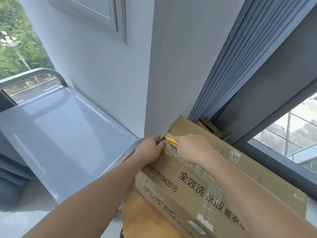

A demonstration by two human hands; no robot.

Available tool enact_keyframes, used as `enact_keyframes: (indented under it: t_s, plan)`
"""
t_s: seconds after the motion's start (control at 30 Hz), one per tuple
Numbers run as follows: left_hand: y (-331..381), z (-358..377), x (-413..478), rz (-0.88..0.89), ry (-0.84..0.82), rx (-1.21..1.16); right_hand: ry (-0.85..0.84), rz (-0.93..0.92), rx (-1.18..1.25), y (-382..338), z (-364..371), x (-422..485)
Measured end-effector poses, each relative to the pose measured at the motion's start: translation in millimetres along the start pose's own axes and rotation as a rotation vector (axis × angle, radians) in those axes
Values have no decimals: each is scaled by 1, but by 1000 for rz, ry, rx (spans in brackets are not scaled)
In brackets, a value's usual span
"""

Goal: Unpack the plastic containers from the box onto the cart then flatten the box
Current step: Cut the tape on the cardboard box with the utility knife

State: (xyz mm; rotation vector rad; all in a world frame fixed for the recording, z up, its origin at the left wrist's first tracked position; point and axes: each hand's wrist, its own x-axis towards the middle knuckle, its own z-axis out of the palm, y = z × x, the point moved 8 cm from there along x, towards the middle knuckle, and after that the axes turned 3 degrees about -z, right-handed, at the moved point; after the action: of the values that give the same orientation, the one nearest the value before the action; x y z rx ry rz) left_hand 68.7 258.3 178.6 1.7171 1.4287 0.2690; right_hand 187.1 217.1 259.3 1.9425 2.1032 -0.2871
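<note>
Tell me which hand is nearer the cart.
Left. The left hand grips the far corner of the box, right beside the cart. The right hand holds the yellow cutter farther along the box top, away from the cart.

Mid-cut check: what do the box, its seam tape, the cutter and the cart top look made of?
Box: brown matte cardboard, printed, creased at corners. Seam tape: clear glossy plastic film, wrinkled, glinting. Cutter: yellow body, probably plastic; blade hidden. Cart top: smooth grey, likely painted metal, soft sheen, raised rim.
</note>
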Motion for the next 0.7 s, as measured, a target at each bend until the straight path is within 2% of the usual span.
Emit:
enact_keyframes:
  t_s: [0.7]
  plan:
    - [-2, 2, 4, 16, 3, 73, -106, 0, -64, -9, -8, -2]
